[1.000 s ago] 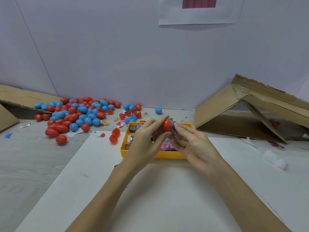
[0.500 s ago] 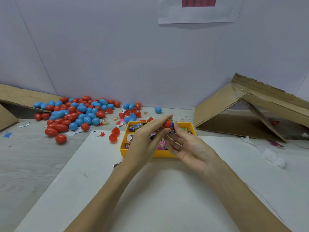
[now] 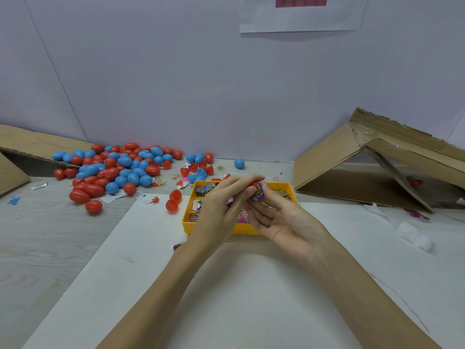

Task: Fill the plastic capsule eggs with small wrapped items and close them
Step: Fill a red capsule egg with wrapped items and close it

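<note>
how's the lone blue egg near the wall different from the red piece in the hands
The lone blue egg is blue; the red egg piece is red. The blue egg lies on the table by itself near the wall, touched by nothing, while the red piece is held up over the yellow tray, pinched by the left hand, with the right hand bringing a blue wrapped item to it. The blue egg looks closed and whole; the red piece is mostly hidden by fingers.

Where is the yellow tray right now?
In the head view, the yellow tray sits centre on the white sheet, just behind both hands, right of two loose red egg halves.
</note>
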Demonstrator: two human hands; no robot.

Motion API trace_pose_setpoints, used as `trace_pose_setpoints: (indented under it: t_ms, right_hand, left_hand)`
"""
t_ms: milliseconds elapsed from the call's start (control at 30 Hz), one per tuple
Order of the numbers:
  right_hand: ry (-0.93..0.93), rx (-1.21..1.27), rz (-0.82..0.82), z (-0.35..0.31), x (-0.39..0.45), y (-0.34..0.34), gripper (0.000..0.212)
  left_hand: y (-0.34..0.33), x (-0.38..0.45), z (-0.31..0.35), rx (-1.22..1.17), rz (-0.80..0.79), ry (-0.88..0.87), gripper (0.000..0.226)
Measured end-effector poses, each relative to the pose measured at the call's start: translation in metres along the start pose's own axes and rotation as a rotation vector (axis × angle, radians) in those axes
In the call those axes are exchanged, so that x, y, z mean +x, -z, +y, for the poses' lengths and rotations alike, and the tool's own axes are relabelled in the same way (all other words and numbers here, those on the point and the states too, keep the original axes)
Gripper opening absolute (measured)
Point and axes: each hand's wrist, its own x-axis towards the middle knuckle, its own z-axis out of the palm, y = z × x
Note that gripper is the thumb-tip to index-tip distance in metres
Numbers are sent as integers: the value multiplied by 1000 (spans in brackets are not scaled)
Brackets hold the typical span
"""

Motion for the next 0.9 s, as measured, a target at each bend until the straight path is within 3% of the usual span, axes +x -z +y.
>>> trace_pose_setpoints:
  t_ms: [167,267,367,500,733,900]
  right_hand:
    - [5,-13,7,1,0,1,40]
    - [33,-39,5,1,1,2,32]
    - [124,-177,28,1,3,3,23]
    - [238,-316,69,-1,4,5,34]
    - [-71,-17,-135,-8,1,6,43]
    - [-145,66,-113,-8,1,7,42]
  left_hand:
    - [-1,0,1,20,21,2,30]
    - [-1,0,4,16,48,22,30]
    - [1,1,8,-28,6,34,33]
    - [2,1,9,-10,-5,16,35]
    - [3,2,14,-177,65,78,35]
    - [-7,-2,17,-196,165,100,34]
